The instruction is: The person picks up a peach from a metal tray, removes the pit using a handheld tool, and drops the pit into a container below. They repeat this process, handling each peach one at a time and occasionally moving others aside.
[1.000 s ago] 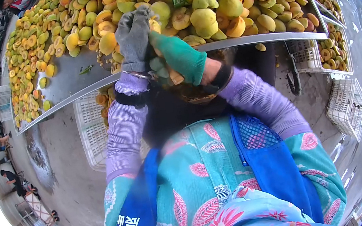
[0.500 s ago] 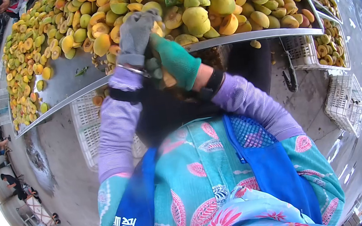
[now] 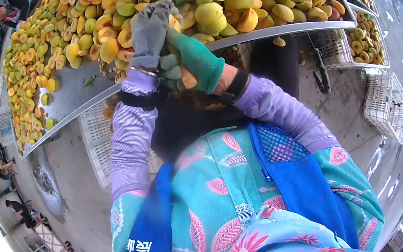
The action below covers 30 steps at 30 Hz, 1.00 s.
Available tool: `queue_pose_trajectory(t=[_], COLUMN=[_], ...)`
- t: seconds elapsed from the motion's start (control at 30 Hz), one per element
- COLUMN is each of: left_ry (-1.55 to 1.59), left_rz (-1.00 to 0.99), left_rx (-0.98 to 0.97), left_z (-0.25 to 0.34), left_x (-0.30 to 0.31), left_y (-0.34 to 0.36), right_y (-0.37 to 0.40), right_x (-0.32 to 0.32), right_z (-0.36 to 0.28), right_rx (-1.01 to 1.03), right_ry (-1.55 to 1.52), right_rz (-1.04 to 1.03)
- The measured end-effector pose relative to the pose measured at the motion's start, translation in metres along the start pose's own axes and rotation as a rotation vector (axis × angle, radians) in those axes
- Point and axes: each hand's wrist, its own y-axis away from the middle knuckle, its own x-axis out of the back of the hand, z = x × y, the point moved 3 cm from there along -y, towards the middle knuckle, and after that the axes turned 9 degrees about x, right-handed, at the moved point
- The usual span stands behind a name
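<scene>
My left hand (image 3: 152, 36), in a grey glove, closes round a yellow peach (image 3: 174, 23), only part of which shows past the fingers. Just below and to the right, my right hand (image 3: 199, 64) wears a green glove with grey finger fronts. Its fingers wrap round a tan wooden handle (image 3: 187, 78); the tool's working end is hidden between the hands. Both hands meet over the near edge of a metal table (image 3: 69, 85). Halved and whole peaches (image 3: 210, 15), yellow, green and reddish, are heaped directly beyond them.
A white plastic crate (image 3: 96, 140) stands under the table at the left, and another crate (image 3: 386, 106) sits on the floor at the right. Crates of cut peaches (image 3: 364, 41) line the right side. Other people (image 3: 19, 211) are at the far left.
Both hands remain together, with the right one turned slightly so the wooden handle shows more clearly. The view has shifted a little, and the heap appears slightly higher.
</scene>
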Motion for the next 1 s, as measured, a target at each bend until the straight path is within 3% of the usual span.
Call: queue_pose_trajectory(t=[0.03,0.07,0.13,0.17,0.23,0.3,0.37,0.47,0.5,0.53,0.6,0.63,0.67,0.73,0.8,0.87,0.9,0.97,1.0], left_ry=[0.068,0.142,0.374,0.487,0.630,0.632,0.654,1.083,1.024,1.013,0.971,1.224,1.414,0.602,0.382,-0.753,-0.453,-0.811,-0.670], left_rz=[-0.048,-0.100,-0.450,-0.622,-0.866,-0.679,-0.641,-0.479,-0.546,-0.411,-0.142,0.054,-0.147,0.345,0.474,0.440,0.377,0.393,0.303], left_rx=[0.067,0.142,0.195,0.225,0.255,-0.025,-0.109,0.130,-0.056,0.053,0.262,0.489,0.399,0.100,0.403,0.648,0.532,-0.152,0.002], left_z=[0.000,-0.001,0.003,0.005,0.018,0.005,-0.010,0.007,0.014,0.015,0.031,0.013,-0.021,-0.022,-0.058,-0.078,-0.061,-0.037,-0.042], left_x=[-0.003,-0.008,-0.009,-0.004,-0.005,-0.013,-0.014,-0.002,0.006,0.014,0.031,0.040,0.057,0.085,0.129,0.163,0.152,0.120,0.119], left_y=[0.004,0.009,0.006,0.007,0.009,0.011,0.014,0.050,0.048,0.054,0.072,0.074,0.083,0.126,0.133,0.121,0.102,0.057,0.051], right_y=[0.007,0.011,0.013,0.013,0.015,0.022,0.027,0.031,0.029,0.029,0.030,0.030,0.033,0.049,0.052,0.039,0.041,0.037,0.040], right_x=[0.001,0.005,0.011,0.006,0.003,-0.002,-0.002,-0.006,0.000,0.002,-0.016,-0.027,-0.038,-0.042,0.001,0.073,0.068,0.052,0.044], right_z=[-0.001,-0.001,-0.004,0.001,0.004,0.000,0.004,0.010,0.005,0.005,0.007,0.012,0.015,0.009,0.008,0.040,0.039,0.030,0.025], right_rx=[-0.043,-0.112,-0.245,-0.194,-0.115,-0.072,-0.133,-0.224,-0.284,-0.342,-0.338,-0.341,-0.342,-0.220,-0.318,-0.526,-0.403,-0.401,-0.405], right_ry=[0.013,-0.077,-0.252,-0.407,-0.434,-0.459,-0.462,-0.242,-0.168,-0.093,-0.242,-0.277,-0.310,0.053,0.178,-0.032,0.199,0.258,0.278], right_rz=[0.099,0.026,-0.131,-0.234,-0.224,-0.199,-0.164,-0.184,-0.252,-0.320,-0.424,-0.493,-0.563,-0.393,-0.312,0.045,0.317,0.158,0.080])
